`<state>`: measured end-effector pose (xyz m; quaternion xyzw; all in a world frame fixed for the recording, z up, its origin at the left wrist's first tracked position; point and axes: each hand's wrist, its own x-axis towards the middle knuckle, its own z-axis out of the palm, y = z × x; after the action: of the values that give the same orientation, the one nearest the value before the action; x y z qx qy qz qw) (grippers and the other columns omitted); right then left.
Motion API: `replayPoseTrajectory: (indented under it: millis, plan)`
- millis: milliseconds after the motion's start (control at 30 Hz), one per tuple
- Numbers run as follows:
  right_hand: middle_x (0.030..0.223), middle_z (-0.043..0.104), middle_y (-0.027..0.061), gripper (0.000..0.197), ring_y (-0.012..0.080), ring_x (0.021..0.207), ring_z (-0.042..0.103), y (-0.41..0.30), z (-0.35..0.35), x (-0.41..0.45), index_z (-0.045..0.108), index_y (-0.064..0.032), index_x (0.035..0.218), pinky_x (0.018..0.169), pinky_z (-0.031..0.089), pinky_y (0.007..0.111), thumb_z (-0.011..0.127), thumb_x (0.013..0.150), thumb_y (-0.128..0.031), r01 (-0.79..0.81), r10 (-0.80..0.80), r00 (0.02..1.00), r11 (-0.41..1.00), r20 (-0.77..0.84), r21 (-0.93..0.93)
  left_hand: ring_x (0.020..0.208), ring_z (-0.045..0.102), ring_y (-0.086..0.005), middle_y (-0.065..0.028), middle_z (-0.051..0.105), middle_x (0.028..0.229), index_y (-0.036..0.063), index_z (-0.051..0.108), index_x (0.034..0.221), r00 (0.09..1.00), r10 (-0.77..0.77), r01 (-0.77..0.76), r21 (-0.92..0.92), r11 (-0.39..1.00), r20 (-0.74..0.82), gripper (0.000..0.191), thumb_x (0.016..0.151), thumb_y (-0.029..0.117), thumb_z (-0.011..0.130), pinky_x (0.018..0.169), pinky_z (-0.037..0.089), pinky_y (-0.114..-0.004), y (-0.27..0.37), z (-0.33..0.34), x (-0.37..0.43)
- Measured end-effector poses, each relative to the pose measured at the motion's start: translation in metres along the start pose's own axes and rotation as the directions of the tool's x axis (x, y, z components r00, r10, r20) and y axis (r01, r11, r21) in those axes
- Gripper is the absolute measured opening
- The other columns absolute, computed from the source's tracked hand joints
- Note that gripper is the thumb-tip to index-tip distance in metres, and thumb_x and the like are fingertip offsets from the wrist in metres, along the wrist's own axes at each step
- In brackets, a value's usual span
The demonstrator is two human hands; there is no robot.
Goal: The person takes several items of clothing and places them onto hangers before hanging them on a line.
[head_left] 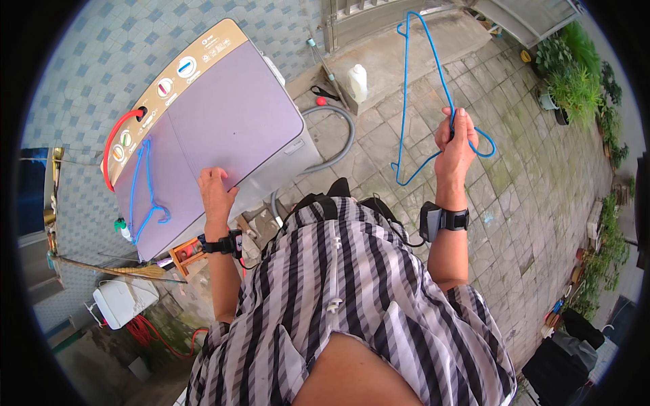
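My right hand (455, 137) grips a blue wire clothes hanger (404, 86) near its hook and holds it up over the paved ground. Nothing hangs from this hanger. On my left stands a twin-tub washing machine (228, 116) with a purple lid and a gold control panel (175, 76) with several knobs. My left hand (216, 195) is at the lid's near edge, empty, fingers bent and thumb apart; whether it presses on the lid I cannot tell. Left of that hand, blue hanger wire (150, 175) lies on the lid, and how many hangers are there is unclear.
A red hose (112, 147) leaves the panel, and a grey drain hose (350, 134) curves over the paving. A white jug (357, 82) stands on a concrete step (391, 66). Potted plants (574, 76) line the right; a straw broom (139, 270) lies lower left.
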<state>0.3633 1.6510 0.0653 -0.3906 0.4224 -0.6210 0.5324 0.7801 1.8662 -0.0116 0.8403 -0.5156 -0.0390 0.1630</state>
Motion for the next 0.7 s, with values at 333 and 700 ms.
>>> replayPoseTrajectory:
  millis: [333, 700]
  plan:
    - [0.051, 0.037, -0.0041, 0.027, 0.0040, 0.041, 0.025, 0.003, -0.051, 0.015, 0.061, -0.0034, 0.093, 0.040, 0.016, 0.023, 0.050, 0.100, -0.027, 0.007, -0.001, 0.990, 0.999, -0.140, 0.038, 0.099, 0.048, -0.0335, -0.0122, 0.047, 0.104, 0.0091, 0.051, 0.090, 0.999, 0.034, -0.031, 0.094, 0.995, -0.036, 0.046, 0.057, 0.000, 0.082, 0.085, 0.042, -0.042, 0.024, 0.001, 0.009]
    - [0.051, 0.037, -0.0039, 0.026, 0.0047, 0.040, 0.025, 0.007, -0.043, 0.024, 0.061, -0.0036, 0.093, 0.038, 0.017, 0.023, 0.050, 0.100, -0.026, 0.031, -0.020, 0.989, 0.997, -0.145, 0.076, 0.099, 0.047, -0.0328, -0.0118, 0.046, 0.104, 0.0094, 0.049, 0.089, 0.991, 0.131, -0.134, 0.097, 0.986, 0.034, 0.047, 0.055, 0.000, 0.079, 0.082, 0.042, -0.042, 0.042, 0.007, -0.001]
